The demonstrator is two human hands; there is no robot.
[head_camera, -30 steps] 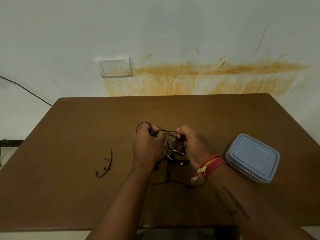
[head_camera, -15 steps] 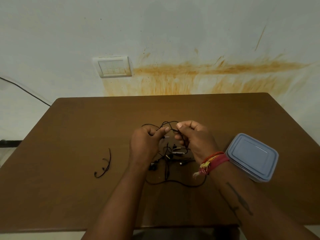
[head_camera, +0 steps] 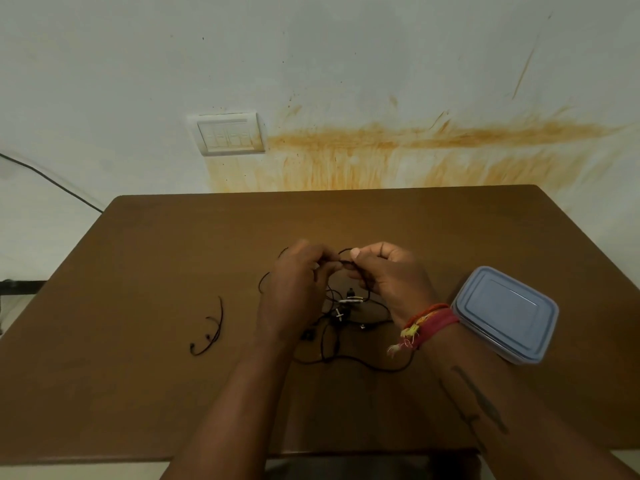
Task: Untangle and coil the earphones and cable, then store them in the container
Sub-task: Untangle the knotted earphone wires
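A tangle of thin black earphone cable (head_camera: 346, 327) lies in the middle of the brown table (head_camera: 450, 230), with small plugs and a white piece in it. My left hand (head_camera: 298, 289) and my right hand (head_camera: 388, 275) are held just above the tangle, close together. Each pinches the same black strand between thumb and fingers, and loops hang down from them to the pile. A separate short black cable piece (head_camera: 211, 330) lies to the left. The blue-grey lidded container (head_camera: 505, 313) stands shut at the right, beside my right wrist.
A white switch plate (head_camera: 228, 133) is on the stained wall behind the table. A dark wire (head_camera: 52, 181) runs down the wall at the left. The table's front edge is close to my body.
My hands have shifted slightly and drawn closer together on the strand. The loop that stood above them is smaller now. The container and the short cable piece have not moved.
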